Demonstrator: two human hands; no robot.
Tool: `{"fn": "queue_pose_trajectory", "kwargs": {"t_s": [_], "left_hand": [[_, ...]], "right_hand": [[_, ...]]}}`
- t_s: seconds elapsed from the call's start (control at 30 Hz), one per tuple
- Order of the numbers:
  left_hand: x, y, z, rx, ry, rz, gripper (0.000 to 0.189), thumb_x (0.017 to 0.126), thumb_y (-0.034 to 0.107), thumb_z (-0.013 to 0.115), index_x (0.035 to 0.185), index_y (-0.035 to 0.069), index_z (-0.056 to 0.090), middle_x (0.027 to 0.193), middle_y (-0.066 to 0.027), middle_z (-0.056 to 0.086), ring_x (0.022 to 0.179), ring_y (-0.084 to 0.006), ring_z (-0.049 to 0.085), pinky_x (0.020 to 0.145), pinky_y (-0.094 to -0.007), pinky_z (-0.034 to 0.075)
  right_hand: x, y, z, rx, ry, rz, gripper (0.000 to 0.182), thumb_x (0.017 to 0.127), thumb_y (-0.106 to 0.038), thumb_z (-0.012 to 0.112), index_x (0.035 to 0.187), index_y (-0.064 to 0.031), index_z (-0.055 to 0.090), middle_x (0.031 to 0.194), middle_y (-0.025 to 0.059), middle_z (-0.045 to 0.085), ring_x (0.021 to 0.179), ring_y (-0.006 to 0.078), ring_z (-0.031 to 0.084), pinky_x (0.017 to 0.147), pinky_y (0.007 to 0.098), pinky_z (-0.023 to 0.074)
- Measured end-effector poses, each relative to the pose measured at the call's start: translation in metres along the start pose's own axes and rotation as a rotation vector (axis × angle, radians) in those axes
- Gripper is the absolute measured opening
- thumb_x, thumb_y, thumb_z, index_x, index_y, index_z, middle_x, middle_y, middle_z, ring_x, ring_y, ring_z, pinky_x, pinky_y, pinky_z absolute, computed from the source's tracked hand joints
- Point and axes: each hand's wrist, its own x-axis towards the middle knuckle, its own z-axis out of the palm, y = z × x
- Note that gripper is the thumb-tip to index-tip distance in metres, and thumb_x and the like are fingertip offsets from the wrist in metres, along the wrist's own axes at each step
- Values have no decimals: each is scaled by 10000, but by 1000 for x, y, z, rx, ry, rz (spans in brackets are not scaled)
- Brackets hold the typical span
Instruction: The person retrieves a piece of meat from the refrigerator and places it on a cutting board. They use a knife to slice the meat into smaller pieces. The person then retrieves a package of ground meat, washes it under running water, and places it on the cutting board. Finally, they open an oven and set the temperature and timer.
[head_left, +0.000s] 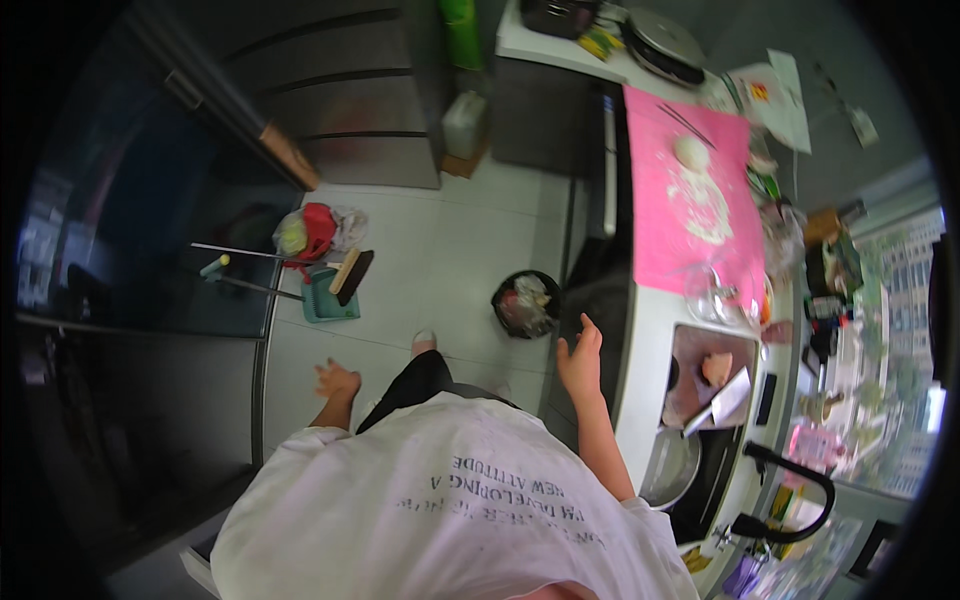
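Observation:
My left hand (337, 379) hangs out over the floor with nothing in it, its fingers spread. My right hand (581, 360) is empty too, fingers apart, near the dark cabinet front and beside the black trash bin (501, 319) with plastic bags inside. To the right, a pink mat (656, 225) covers part of the white counter. A ball of dough (691, 153), scattered flour (697, 204) and a pair of chopsticks (686, 124) lie on it. A glass bowl (705, 296) stands at the mat's near end. A cleaver (729, 397) and a piece of raw meat (718, 368) rest on a cutting board (686, 345).
A metal pot (671, 469) sits in the sink area by a black faucet (795, 536). On the left floor are a broom (351, 276), a teal dustpan (330, 296) and a red bag (320, 229). A plastic jug (465, 124) stands by the far cabinets.

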Motion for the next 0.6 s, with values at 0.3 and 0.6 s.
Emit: {"fn": "queue_pose_trajectory", "kwargs": {"t_s": [0.3,0.6], "left_hand": [[138,-22,-52,-1496,-701,9,727,763,234,659,1362,38,295,1350,-213,349,1095,-349,502,878,-407,452],[243,-273,57,102,-488,233,261,801,152,542,992,-20,584,941,-195,613,813,-291,616,676,-376,488]], "right_hand": [[93,-155,164,-155,-281,-198,646,787,-145,620,1326,-11,291,1251,247,419,1091,417,478,898,449,430],[214,-296,334,-216,-406,-400,737,767,-163,650,1351,32,245,1316,303,342,1212,434,374,1009,438,354]]}}
